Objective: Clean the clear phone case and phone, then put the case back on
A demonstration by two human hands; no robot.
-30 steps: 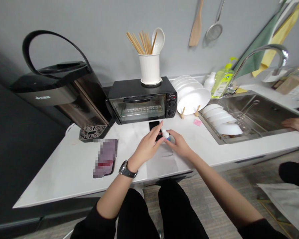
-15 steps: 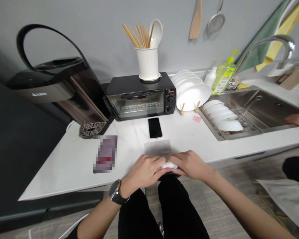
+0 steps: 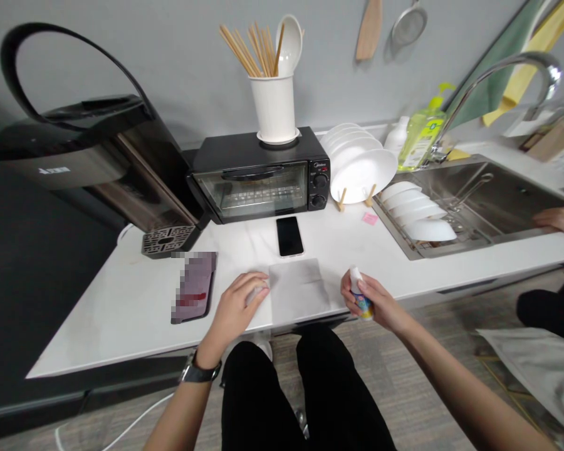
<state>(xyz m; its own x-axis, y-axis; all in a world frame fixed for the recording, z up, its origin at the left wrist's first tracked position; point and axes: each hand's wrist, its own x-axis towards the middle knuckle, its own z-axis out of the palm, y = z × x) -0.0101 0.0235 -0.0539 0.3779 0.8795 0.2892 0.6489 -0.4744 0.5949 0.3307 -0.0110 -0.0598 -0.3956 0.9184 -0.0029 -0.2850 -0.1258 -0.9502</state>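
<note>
In my right hand [image 3: 373, 299] is a small spray bottle [image 3: 363, 302] with a white top and a blue and yellow label, held tilted above the counter's front edge. My left hand [image 3: 239, 307] is closed round a small translucent cap [image 3: 257, 292], mostly covered by the fingers. Between the hands a thin grey-white sheet [image 3: 298, 288] lies flat on the white counter. Just behind it lies a black-screened phone [image 3: 290, 236]. A purple phone-shaped item [image 3: 195, 288], partly blurred out, rests left of my left hand.
A toaster oven [image 3: 258, 188] bears a white holder [image 3: 273, 106] with chopsticks and a spoon. On the left stands a water dispenser [image 3: 136, 169]. White plates [image 3: 364, 175] stand in a rack beside the sink [image 3: 512, 194], where bowls [image 3: 425, 216] sit. Another person's hand [image 3: 561, 220] rests at the sink edge.
My hands were together over the sheet's front part and have moved apart. The bottle has come away to the right in my right hand, the cap to the left in my left hand.
</note>
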